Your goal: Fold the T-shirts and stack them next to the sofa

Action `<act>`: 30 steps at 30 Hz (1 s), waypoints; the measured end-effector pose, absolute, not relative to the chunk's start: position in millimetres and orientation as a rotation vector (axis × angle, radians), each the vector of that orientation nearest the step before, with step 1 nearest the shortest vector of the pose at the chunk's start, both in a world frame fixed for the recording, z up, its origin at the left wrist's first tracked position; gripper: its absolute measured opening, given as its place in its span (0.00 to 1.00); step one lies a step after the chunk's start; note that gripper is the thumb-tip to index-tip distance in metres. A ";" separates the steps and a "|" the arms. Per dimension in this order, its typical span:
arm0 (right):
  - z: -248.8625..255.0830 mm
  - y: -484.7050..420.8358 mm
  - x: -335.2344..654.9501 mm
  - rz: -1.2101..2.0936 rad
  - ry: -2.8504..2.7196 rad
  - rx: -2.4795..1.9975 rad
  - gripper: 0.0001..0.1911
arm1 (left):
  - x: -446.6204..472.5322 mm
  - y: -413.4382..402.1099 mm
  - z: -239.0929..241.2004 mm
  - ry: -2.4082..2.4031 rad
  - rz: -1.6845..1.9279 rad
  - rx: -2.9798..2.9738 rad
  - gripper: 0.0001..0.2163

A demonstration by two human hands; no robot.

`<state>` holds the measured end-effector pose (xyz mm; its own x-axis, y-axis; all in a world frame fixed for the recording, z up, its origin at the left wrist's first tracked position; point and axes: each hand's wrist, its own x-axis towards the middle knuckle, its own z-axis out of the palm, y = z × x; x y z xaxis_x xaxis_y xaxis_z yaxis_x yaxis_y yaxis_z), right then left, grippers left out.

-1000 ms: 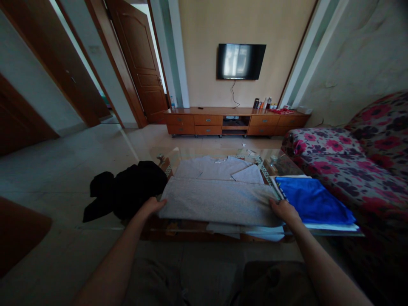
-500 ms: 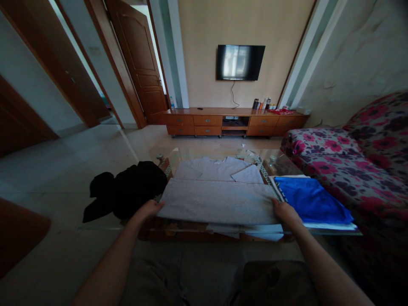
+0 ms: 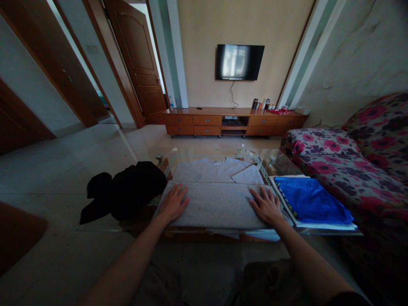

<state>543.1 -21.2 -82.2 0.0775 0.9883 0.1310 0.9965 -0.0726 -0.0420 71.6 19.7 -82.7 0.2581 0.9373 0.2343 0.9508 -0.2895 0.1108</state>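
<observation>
A light grey T-shirt (image 3: 216, 204) lies on the glass table (image 3: 318, 231), its lower part folded up toward the neckline at the far side. My left hand (image 3: 174, 203) rests flat on the left side of the folded part, fingers spread. On the right side of the same fold lies my right hand (image 3: 266, 205), palm down with the fingers apart. Neither hand grips the cloth. A crumpled black garment (image 3: 127, 191) sits left of the shirt, and a folded blue cloth (image 3: 314, 199) on a white layer is to the right.
Beyond the table stands a low wooden cabinet (image 3: 207, 121) with bottles (image 3: 263, 104) on top. A television (image 3: 240, 62) hangs above it. The flowered sofa (image 3: 331, 159) borders the table's right side. Some papers (image 3: 261, 235) show under the glass near the front edge.
Both hands have let go of the folded edge's near corners. They have moved inward and forward, and now lie open on top of the shirt, which is flat on the table.
</observation>
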 end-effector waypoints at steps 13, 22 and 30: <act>-104.2 0.1 577.1 -0.111 -1.640 -2.357 0.37 | 53.5 44.6 -112.4 -1.982 -0.462 -2.351 0.25; -106.0 5.5 564.4 -0.022 -1.650 -2.384 0.36 | 41.7 51.6 -105.2 -2.285 -0.525 -2.050 0.26; -95.5 12.1 570.9 0.173 -1.416 -2.379 0.27 | 36.3 55.3 -97.2 -2.405 -0.552 -2.062 0.22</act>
